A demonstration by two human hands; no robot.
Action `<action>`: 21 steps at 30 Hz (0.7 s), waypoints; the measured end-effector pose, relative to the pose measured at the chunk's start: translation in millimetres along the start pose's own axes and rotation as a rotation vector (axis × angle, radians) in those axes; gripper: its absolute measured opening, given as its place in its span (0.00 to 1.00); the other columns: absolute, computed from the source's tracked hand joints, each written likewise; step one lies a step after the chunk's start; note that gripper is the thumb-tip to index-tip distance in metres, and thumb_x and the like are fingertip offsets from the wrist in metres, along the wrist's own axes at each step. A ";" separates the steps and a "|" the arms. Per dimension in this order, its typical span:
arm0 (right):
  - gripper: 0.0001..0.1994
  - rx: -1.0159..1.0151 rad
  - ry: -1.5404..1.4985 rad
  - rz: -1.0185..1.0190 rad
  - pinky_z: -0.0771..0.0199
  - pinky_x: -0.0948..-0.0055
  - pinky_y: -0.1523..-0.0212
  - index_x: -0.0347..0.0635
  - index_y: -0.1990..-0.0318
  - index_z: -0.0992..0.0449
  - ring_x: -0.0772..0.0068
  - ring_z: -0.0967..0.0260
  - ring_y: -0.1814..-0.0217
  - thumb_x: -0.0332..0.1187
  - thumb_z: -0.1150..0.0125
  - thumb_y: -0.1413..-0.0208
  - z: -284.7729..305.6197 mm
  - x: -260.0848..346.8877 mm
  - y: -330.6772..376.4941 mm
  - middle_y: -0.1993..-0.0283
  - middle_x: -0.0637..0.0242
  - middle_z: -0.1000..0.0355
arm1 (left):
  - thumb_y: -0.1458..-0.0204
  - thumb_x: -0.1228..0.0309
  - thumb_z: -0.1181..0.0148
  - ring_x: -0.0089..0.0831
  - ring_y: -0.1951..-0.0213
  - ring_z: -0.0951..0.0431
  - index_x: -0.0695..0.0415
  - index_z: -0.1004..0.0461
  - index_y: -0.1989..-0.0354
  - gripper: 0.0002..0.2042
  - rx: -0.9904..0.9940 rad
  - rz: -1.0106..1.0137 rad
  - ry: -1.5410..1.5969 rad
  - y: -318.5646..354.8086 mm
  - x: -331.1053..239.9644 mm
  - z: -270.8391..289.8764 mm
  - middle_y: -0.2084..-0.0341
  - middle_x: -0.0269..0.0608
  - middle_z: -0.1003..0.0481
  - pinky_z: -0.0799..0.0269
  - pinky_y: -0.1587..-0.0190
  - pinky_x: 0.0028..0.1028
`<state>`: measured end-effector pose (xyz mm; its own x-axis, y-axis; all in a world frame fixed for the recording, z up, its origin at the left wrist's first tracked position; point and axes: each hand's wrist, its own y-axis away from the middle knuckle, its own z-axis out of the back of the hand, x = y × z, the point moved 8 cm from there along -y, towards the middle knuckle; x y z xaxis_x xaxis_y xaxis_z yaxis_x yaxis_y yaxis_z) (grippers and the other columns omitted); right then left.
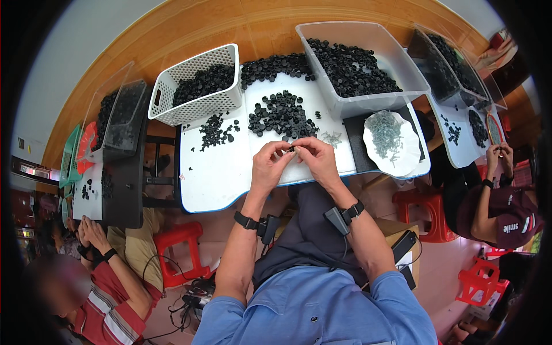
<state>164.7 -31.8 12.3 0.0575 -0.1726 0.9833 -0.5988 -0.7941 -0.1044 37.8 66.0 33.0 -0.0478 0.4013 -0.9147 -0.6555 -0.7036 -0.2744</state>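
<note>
Over the near edge of the white tabletop, my left hand and my right hand meet fingertip to fingertip. Both pinch a small black part; its exact shape is mostly hidden by the fingers. Just beyond them lies a pile of round black caps. A looser heap of smaller black pieces is to the left of that pile. A few small clear pieces lie close to my right hand. Further right, a white scalloped plate bears a mound of similar clear pieces.
A white perforated basket and a large translucent bin, both with black parts, stand at the back. Two co-workers sit at tables left and right. Red stools and cables are on the floor.
</note>
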 end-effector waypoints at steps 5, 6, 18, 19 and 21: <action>0.06 0.060 -0.068 -0.032 0.22 0.79 0.63 0.33 0.56 0.17 0.81 0.23 0.64 0.22 0.36 0.38 3.0 -2.4 -3.5 0.62 0.67 0.19 | 0.47 0.75 0.28 0.22 0.69 0.26 0.58 0.17 0.59 0.08 -0.003 -0.004 0.022 -0.4 -1.8 1.2 0.66 0.34 0.19 0.30 0.69 0.23; 0.06 0.079 -0.081 -0.041 0.22 0.78 0.62 0.33 0.56 0.17 0.80 0.22 0.63 0.22 0.36 0.39 3.3 -4.5 -3.9 0.62 0.67 0.18 | 0.47 0.75 0.28 0.22 0.69 0.26 0.58 0.17 0.59 0.08 -0.002 -0.005 0.023 -1.1 -3.0 0.7 0.66 0.34 0.19 0.30 0.69 0.23; 0.08 -0.120 -0.090 0.114 0.21 0.79 0.55 0.33 0.55 0.17 0.75 0.20 0.57 0.17 0.36 0.42 17.4 4.6 -0.4 0.57 0.65 0.22 | 0.48 0.76 0.31 0.27 0.69 0.24 0.60 0.19 0.52 0.14 -0.099 0.008 -0.291 -19.0 3.7 3.1 0.67 0.39 0.22 0.25 0.64 0.27; 0.08 -0.119 -0.093 0.117 0.21 0.79 0.55 0.33 0.55 0.17 0.75 0.20 0.57 0.17 0.36 0.42 16.4 4.9 -0.5 0.57 0.65 0.22 | 0.48 0.76 0.31 0.27 0.69 0.24 0.60 0.19 0.52 0.14 -0.100 0.005 -0.294 -22.0 4.8 3.7 0.67 0.39 0.22 0.25 0.64 0.27; 0.09 -0.117 -0.071 0.121 0.21 0.79 0.55 0.32 0.55 0.18 0.76 0.20 0.57 0.17 0.35 0.42 13.9 5.7 -0.6 0.58 0.66 0.21 | 0.49 0.75 0.31 0.33 0.69 0.22 0.60 0.18 0.53 0.14 -0.062 -0.036 -0.425 -27.1 4.3 2.4 0.68 0.42 0.23 0.24 0.63 0.31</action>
<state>176.5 -40.4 15.9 0.0331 -0.3062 0.9514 -0.6936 -0.6924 -0.1987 53.6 88.2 37.2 -0.3404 0.6232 -0.7041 -0.6163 -0.7134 -0.3336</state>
